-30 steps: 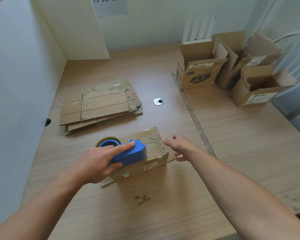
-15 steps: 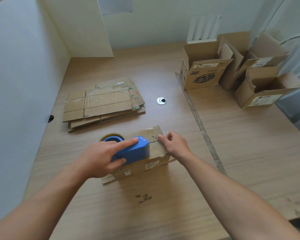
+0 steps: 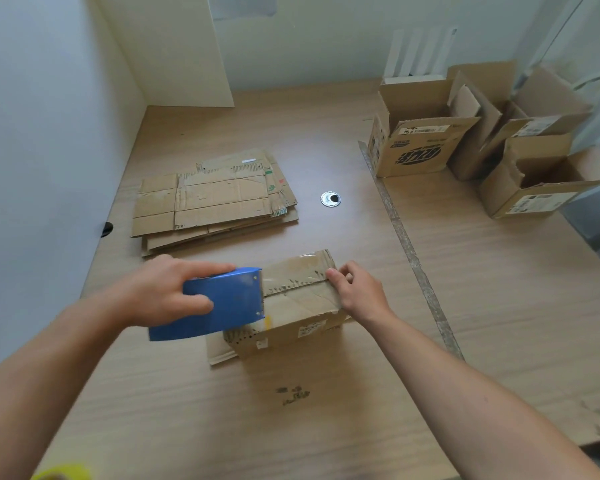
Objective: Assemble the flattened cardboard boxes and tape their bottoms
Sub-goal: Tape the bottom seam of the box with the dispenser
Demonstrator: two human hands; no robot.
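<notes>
The stack of flattened boxes point(image 3: 215, 202) waits far left, well apart from the work. The left hand point(image 3: 160, 296) wraps its fingers round the blue tape dispenser point(image 3: 222, 303), whose front edge sits on the bottom seam of the upturned box point(image 3: 302, 299) at near centre. The right hand point(image 3: 361, 296) curls its fingers over that box's right edge, probably to anchor the tape end. Bare table point(image 3: 326, 427) lies open on the near side for the pull. The assembled boxes point(image 3: 420, 147) stand far right.

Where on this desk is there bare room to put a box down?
Bare desk lies this side of the taped box, around the grommet between the flattened stack and the open boxes, and right of the grey strip. The far right corner is crowded.
</notes>
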